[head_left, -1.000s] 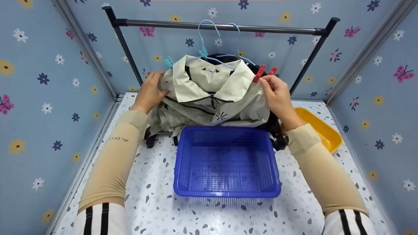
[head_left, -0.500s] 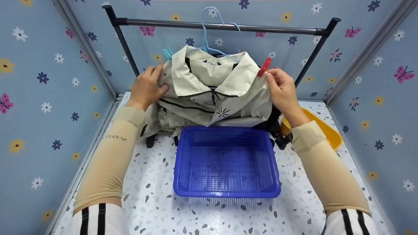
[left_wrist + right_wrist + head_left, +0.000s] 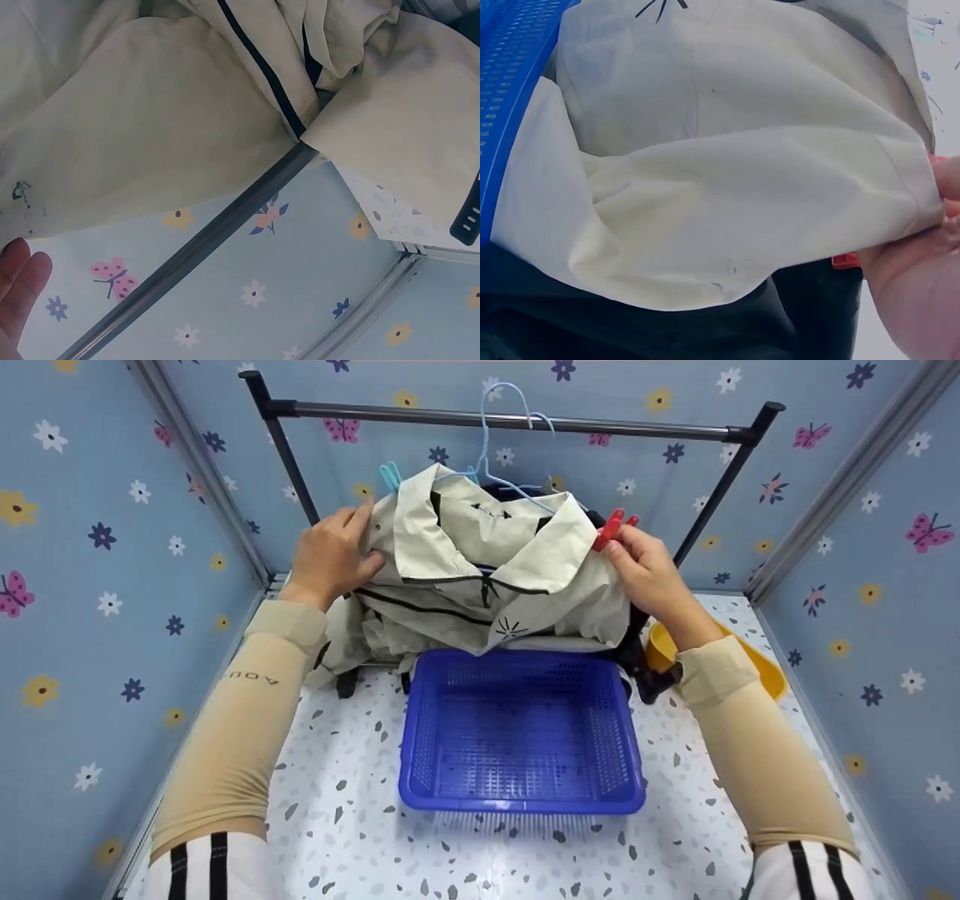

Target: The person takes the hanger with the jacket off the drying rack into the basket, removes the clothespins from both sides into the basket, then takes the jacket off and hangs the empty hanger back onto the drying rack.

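Observation:
A pale beige jacket (image 3: 442,604) with a wide collar and black zip hangs on a light blue hanger (image 3: 485,442). My left hand (image 3: 330,556) holds its left shoulder, thumb in front; in the left wrist view those fingertips (image 3: 24,281) are at the cloth's edge. At the other shoulder my right hand (image 3: 646,566) pinches the fabric just below a red clothespin (image 3: 610,529). The right wrist view shows the thumb and fingers on the jacket's edge (image 3: 900,176). A light blue clothespin (image 3: 390,477) is clipped at the left shoulder. The hanger's hook overlaps the rack bar in the head view.
A dark clothes rack bar (image 3: 420,417) spans the back, with a second hanger (image 3: 553,450) behind the jacket and a dark garment (image 3: 667,330) beneath. A blue basket (image 3: 521,807) stands in front. A yellow container (image 3: 765,667) lies at the right, behind my right arm.
The jacket and its hanger have risen slightly, and the hook has shifted right. My left hand has moved a little left, my right hand a little right, both still holding the shoulders.

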Action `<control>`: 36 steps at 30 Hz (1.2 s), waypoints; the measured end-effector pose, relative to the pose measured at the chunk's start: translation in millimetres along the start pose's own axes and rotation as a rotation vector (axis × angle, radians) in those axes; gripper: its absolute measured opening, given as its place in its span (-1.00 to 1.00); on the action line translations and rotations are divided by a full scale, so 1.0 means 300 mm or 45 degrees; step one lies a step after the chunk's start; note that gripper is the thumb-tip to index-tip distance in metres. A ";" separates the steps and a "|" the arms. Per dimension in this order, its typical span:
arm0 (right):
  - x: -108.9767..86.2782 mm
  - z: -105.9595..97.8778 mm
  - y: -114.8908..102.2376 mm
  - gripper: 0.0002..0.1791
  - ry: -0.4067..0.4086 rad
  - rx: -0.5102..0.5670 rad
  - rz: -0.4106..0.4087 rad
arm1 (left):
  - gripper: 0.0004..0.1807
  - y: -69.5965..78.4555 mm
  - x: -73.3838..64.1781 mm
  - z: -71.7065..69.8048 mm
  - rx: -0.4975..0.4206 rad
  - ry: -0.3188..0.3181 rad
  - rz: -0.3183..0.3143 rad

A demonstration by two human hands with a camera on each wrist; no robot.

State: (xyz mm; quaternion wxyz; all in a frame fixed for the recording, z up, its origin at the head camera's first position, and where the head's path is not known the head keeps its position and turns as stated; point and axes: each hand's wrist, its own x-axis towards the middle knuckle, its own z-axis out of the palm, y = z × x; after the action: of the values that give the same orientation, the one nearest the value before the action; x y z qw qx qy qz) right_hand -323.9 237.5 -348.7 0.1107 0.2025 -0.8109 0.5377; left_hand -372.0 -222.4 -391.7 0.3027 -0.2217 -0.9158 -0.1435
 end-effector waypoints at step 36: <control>0.007 0.054 0.055 -0.82 0.232 0.300 0.068 | -0.30 0.050 -0.144 0.009 -0.343 -0.018 -0.414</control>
State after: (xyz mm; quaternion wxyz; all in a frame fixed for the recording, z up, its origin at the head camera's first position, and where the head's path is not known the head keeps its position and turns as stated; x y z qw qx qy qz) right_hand -332.6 227.8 -368.1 0.1448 0.1429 -0.7338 0.6482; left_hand -335.0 -222.2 -418.5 0.2369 -0.1105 -0.9141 -0.3100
